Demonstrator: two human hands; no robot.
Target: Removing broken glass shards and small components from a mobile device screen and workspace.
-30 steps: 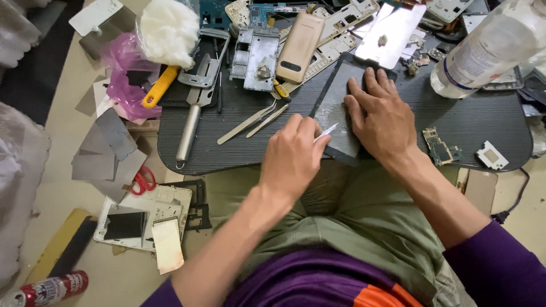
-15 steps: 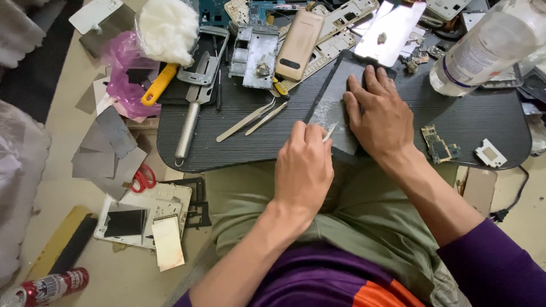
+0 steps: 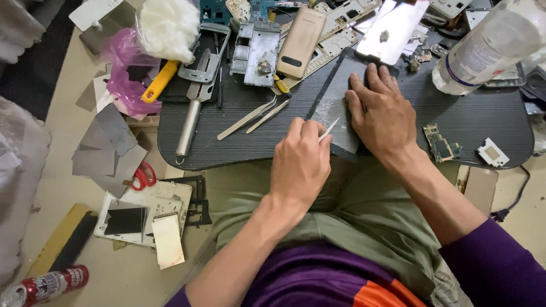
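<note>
Now the left hand (image 3: 300,165) is closed in a pinch on a thin white blade (image 3: 329,129), whose tip points up and to the right and touches the dark flat panel (image 3: 335,108). The right hand (image 3: 382,116) lies spread and flat on this panel, with the fingers near its far edge, and presses it down. The panel rests on the dark ribbed worktop (image 3: 239,142), at the near edge just in front of the person's lap, and its near corner hangs a little over the edge. It looks thin, stiff and light, probably fragile like glass, with a pale scraped patch near the blade, so I judge it is best held flat under the palm or taken by the edges, not bent. Left of the blade lie two metal tweezers (image 3: 250,116), further a long metal tool (image 3: 189,128) and a yellow handle (image 3: 160,81). A clear bottle (image 3: 489,48) stands at the right. Compared with half a second ago, the left hand has moved slightly left and the blade is more visible; the right hand stays in the same place.
</note>
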